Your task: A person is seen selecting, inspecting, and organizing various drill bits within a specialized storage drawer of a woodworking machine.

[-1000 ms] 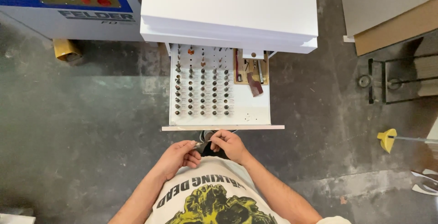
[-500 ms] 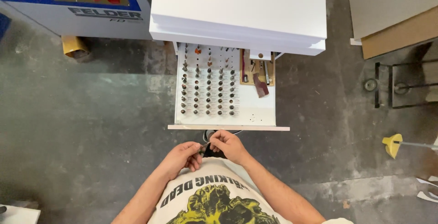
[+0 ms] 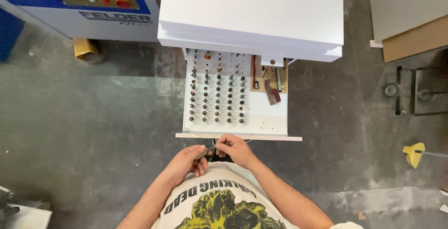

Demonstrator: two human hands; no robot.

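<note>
Both of my hands meet just below the front edge of an open white drawer (image 3: 238, 136). My left hand (image 3: 186, 163) and my right hand (image 3: 235, 149) pinch a small thin metal bit (image 3: 207, 151) between their fingertips. The drawer holds several rows of small bits standing upright in a white drilled tray (image 3: 217, 93). At the drawer's back right lies a wooden compartment (image 3: 269, 76) with a few tools and a dark red strip. The drawer belongs to a white cabinet (image 3: 252, 14).
A blue and grey machine (image 3: 79, 10) with red and yellow buttons stands at the upper left. Boards (image 3: 410, 19) lean at the upper right, by a black metal frame (image 3: 417, 91). A yellow funnel-shaped piece (image 3: 414, 154) lies on the concrete floor at right.
My hands have stayed together at the drawer's front edge, working the small bit. The view has shifted slightly, so the drawer sits a little further right and lower.
</note>
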